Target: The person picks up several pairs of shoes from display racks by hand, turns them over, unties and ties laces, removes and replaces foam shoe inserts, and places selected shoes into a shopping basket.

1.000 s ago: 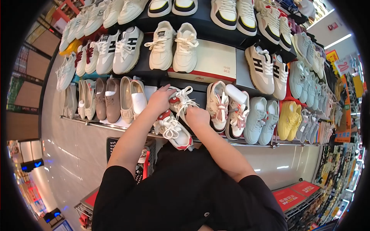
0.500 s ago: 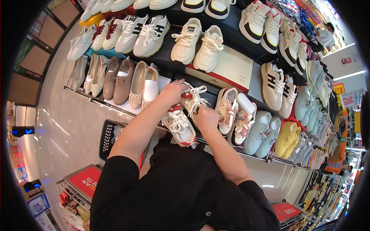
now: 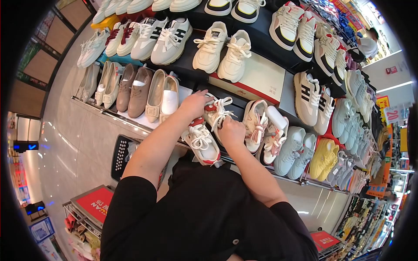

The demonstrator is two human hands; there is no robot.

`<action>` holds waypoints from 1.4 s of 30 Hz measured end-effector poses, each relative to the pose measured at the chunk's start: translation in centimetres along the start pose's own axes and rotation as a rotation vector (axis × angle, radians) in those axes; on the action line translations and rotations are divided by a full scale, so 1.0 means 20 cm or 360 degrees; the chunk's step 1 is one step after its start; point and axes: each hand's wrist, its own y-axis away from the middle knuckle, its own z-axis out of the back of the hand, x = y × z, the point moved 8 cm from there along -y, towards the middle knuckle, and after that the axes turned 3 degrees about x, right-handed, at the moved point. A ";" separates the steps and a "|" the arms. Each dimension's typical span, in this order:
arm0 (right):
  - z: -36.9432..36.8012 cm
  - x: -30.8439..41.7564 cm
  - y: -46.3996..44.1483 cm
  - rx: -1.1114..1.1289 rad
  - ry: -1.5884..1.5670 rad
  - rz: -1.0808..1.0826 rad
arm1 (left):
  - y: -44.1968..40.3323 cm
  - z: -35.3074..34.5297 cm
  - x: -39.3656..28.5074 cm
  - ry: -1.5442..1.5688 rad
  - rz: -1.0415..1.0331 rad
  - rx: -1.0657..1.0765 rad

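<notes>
Okay, we have both hands on the white lace-up sneaker with red patches [image 3: 216,116], which sits on the lower display shelf, between its mate and the pink-laced pair. Our left hand [image 3: 196,105] lies over its far end, fingers stretched out; thumb's hidden, so we can't tell how firm that hold is. Our right hand [image 3: 232,132] is curled narrow against its side by the laces; we can't tell what the fingertips pinch. The matching white sneaker with a red-trimmed end [image 3: 202,143] is just beside it, near the chrome shelf rail [image 3: 114,116]. Right of our hands: white sneakers with pink laces [image 3: 255,126], then pale blue lace-ups [image 3: 289,150] and yellow lace-ups [image 3: 323,158]. Left: beige slip-on flats [image 3: 154,96]. Behind, a cream cardboard box with a red edge [image 3: 257,76] and cream chunky sneakers [image 3: 210,47]. Black perforated plastic basket [image 3: 120,158] below the rail.
</notes>
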 end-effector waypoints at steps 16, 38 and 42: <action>0.43 -0.16 0.16 0.0268 -0.0568 -0.0338 | 0.02 -0.01 -0.02 -0.0090 0.0047 -0.0025; 0.98 -0.60 0.21 -0.0627 -0.0399 -0.0210 | 0.06 0.06 -0.03 0.0030 0.0002 -0.0190; 0.84 -0.71 0.34 -0.0732 -0.0209 -0.0436 | 0.38 0.39 -0.15 0.0442 0.0113 -0.0708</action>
